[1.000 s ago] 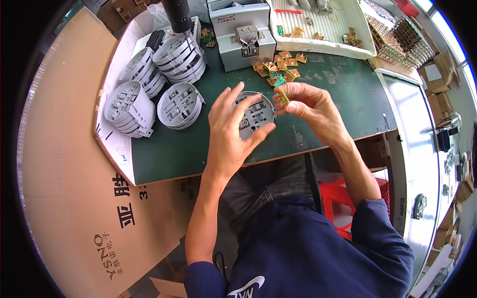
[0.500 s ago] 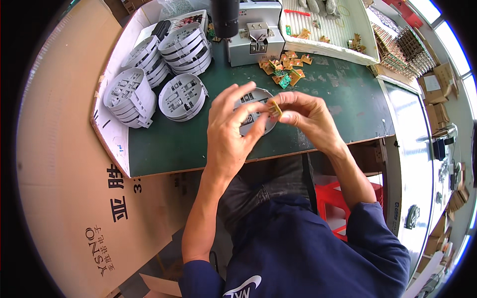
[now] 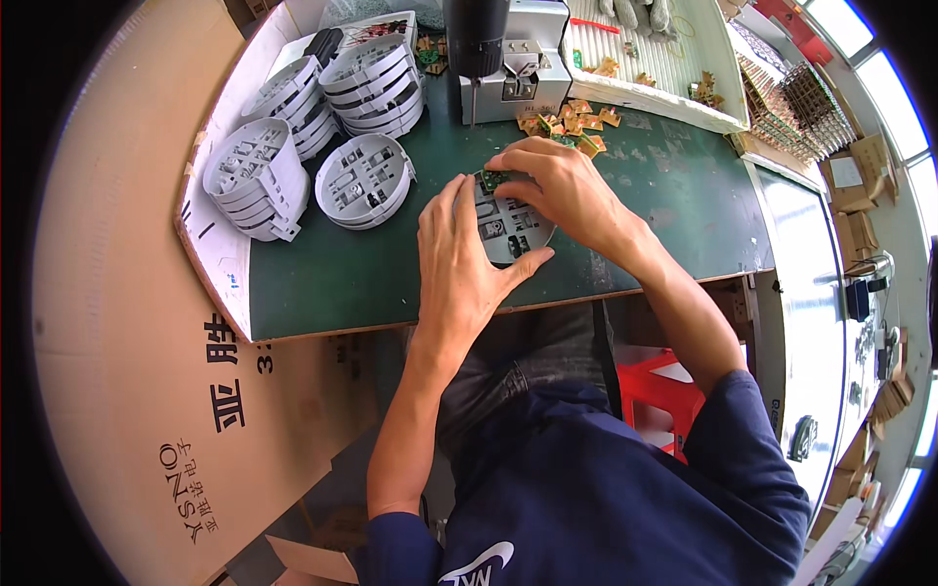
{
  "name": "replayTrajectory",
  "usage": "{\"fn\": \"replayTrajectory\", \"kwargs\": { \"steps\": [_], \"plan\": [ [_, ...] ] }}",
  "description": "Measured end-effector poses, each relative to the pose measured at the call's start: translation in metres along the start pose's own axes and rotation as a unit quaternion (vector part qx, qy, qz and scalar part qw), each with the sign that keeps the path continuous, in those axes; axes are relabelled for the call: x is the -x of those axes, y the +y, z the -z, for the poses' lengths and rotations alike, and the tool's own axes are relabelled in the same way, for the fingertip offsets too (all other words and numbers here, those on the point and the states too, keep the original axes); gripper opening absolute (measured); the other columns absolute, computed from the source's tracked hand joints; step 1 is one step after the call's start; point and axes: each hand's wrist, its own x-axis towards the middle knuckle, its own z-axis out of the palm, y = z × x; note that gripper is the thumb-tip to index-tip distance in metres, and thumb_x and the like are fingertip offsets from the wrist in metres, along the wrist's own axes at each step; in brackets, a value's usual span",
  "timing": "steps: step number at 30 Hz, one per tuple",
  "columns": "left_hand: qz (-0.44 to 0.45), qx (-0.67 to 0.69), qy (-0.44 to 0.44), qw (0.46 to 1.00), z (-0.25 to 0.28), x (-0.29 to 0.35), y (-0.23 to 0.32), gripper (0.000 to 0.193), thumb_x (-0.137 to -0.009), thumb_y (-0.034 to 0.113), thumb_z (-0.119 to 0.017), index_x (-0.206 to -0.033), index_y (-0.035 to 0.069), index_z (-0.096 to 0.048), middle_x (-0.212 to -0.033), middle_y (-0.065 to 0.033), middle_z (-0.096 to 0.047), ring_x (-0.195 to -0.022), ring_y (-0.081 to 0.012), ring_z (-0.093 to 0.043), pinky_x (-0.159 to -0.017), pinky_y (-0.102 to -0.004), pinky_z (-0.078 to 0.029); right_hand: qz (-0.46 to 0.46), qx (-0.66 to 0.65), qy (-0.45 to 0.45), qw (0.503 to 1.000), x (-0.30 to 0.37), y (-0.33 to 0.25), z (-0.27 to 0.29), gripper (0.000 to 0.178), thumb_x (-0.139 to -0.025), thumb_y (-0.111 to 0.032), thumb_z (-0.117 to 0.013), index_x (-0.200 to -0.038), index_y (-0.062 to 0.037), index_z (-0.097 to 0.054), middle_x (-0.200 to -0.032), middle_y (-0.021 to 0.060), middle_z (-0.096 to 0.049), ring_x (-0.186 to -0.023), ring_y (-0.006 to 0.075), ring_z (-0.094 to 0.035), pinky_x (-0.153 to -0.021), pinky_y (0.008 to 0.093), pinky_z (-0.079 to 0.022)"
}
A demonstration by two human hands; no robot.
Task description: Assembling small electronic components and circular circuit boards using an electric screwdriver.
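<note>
A round grey plastic housing [image 3: 500, 223] with dark fittings lies on the green bench top in front of me. My left hand [image 3: 457, 252] grips its rim, fingers along the left side and thumb at the lower edge. Reaching over from the right, my right hand [image 3: 567, 190] has its fingertips on a small green circuit board [image 3: 493, 180] at the far left part of the housing. The fingers partly cover that board, so how it sits is hard to see. Beyond my right hand lies a pile of small orange-brown circuit boards [image 3: 576, 121].
Stacks of grey housings [image 3: 371, 93] stand at the left, with one housing [image 3: 363, 183] nearer me. At the back is a grey metal machine [image 3: 528, 83], with a black powered screwdriver [image 3: 476, 39] hanging before it. A white tray [image 3: 674, 105] stands at the back right.
Both hands have come down and apart. The small board, held up between my fingers before, is now at the housing's far left part. My left hand has taken hold of the rim.
</note>
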Motion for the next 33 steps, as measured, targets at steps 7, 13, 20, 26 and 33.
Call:
{"fn": "replayTrajectory", "kwargs": {
  "steps": [7,13,20,26,33],
  "plan": [
    [0.006,-0.004,0.001,1.000,0.001,0.000,0.004,0.095,-0.071,0.040,-0.093,-0.142,-0.005,-0.050,-0.146,-0.0231,-0.050,-0.130,-0.0419,-0.049,-0.109,-0.0513,-0.044,0.022,0.036,0.008,0.999,0.003,-0.001,-0.004,0.033,-0.088,-0.013,-0.077,-0.119,-0.0019,-0.071,-0.109,0.0167,-0.071,-0.099,0.0363,-0.070,-0.086,0.0432,-0.057],
    [0.008,-0.025,-0.023,0.999,0.003,0.000,0.005,0.090,-0.076,0.048,-0.087,-0.136,-0.010,-0.055,-0.146,-0.0270,-0.047,-0.128,-0.0414,-0.048,-0.109,-0.0513,-0.041,-0.002,0.021,0.018,1.000,0.009,0.001,-0.003,0.044,-0.087,-0.012,-0.078,-0.129,-0.0040,-0.066,-0.118,0.0176,-0.071,-0.102,0.0376,-0.069,-0.088,0.0421,-0.057],
    [-0.024,-0.076,-0.026,0.996,0.001,-0.001,0.005,0.090,-0.081,0.054,-0.081,-0.136,-0.011,-0.055,-0.146,-0.0264,-0.046,-0.129,-0.0407,-0.048,-0.108,-0.0500,-0.041,-0.013,-0.038,0.197,0.980,-0.020,-0.004,0.033,0.048,-0.093,-0.013,-0.076,-0.137,-0.0028,-0.059,-0.129,0.0139,-0.069,-0.114,0.0222,-0.068,-0.095,0.0354,-0.055],
    [-0.007,-0.070,-0.038,0.997,0.004,0.000,0.004,0.093,-0.083,0.059,-0.077,-0.140,-0.010,-0.052,-0.149,-0.0253,-0.044,-0.131,-0.0394,-0.048,-0.110,-0.0493,-0.039,0.067,-0.380,0.123,0.914,-0.149,-0.051,0.078,0.073,-0.102,-0.057,-0.060,-0.138,0.0066,-0.051,-0.117,0.0166,-0.061,-0.110,0.0231,-0.059,-0.093,0.0338,-0.050],
    [0.010,-0.048,-0.059,0.997,0.005,0.002,0.000,0.093,-0.083,0.057,-0.077,-0.142,-0.010,-0.051,-0.152,-0.0235,-0.043,-0.133,-0.0387,-0.048,-0.111,-0.0484,-0.038,-0.062,-0.317,0.121,0.939,-0.148,-0.083,0.082,0.079,-0.093,-0.056,-0.072,-0.134,0.0090,-0.053,-0.115,0.0168,-0.068,-0.104,0.0237,-0.066,-0.095,0.0351,-0.054]
  ]
}}
